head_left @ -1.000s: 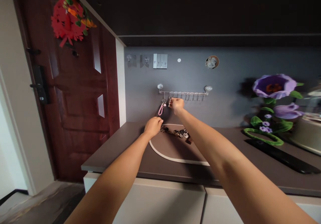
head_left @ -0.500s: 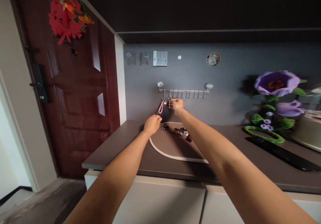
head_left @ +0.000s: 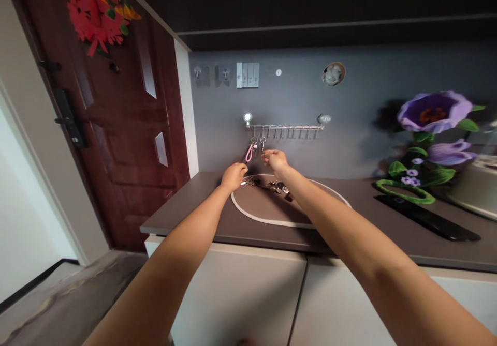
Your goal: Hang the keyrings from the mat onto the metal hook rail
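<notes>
A clear hook rail is fixed to the grey wall. From its leftmost hook hangs a key ring with a pink strap. On the hook beside it hangs a ring with a slim silver key. My right hand is just below and right of that key, its fingers slightly curled and a little apart. Lower left, my left hand hovers over the left edge of an oval mat, fingers curled closed. Shiny metal shows under its fingertips; what they hold is hidden. Several keys and trinkets lie on the mat.
Purple fabric flowers and a black flat object stand and lie on the right of the counter. A dark red door is at left. A dark cabinet overhangs above.
My right hand has moved down from the second key ring, which now hangs from its hook with its key in plain view. My left hand stays by the mat's edge. The view has tilted down.
</notes>
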`<state>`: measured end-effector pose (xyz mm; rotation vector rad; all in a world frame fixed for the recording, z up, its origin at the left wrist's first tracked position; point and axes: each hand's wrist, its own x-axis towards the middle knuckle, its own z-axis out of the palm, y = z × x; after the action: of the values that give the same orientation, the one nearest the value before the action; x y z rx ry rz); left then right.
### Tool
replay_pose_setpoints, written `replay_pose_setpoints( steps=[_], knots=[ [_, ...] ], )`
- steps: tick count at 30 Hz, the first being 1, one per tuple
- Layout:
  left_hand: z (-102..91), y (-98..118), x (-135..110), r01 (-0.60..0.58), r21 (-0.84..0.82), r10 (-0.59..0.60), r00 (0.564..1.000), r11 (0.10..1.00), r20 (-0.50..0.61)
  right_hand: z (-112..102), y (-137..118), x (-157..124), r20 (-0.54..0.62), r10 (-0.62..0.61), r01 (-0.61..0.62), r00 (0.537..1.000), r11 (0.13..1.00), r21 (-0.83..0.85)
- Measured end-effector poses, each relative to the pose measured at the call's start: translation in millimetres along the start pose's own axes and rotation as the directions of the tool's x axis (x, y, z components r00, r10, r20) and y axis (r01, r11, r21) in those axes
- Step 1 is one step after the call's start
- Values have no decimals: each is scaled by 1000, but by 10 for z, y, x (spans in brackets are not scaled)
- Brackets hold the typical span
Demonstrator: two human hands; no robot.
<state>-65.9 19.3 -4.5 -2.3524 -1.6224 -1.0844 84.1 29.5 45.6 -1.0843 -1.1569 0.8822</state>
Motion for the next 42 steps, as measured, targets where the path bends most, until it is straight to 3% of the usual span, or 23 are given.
replay_pose_setpoints(
  steps=[4, 7, 12, 15, 18, 35, 42],
  knots=[
    [-9, -13, -11, -13, -10, 13, 1000, 1000, 14, -78, 166, -150, 104, -30, 40, 994, 995, -92],
    [3, -32, -15, -22, -8, 22, 999, 1000, 32, -161, 323, -215, 160, -112, 153, 981, 951, -270],
    [33, -58, -13, -34, 31, 31, 996, 999, 84, -278, 450, -293, 322, -226, 382, 919, 705, -597],
    [47, -58, -12, -56, 57, 49, 992, 997, 121, -287, 437, -330, 418, -227, 469, 879, 566, -678],
    [57, -49, -17, -80, 74, 66, 982, 994, 175, -265, 437, -336, 468, -201, 502, 860, 496, -709],
    [26, -24, -55, -15, 175, -45, 942, 984, 332, -211, 504, -269, 497, -141, 507, 856, 417, -755],
    [33, -28, -35, -88, 240, 18, 959, 967, 281, -220, 501, -271, 502, -150, 515, 852, 414, -750]
  ],
)
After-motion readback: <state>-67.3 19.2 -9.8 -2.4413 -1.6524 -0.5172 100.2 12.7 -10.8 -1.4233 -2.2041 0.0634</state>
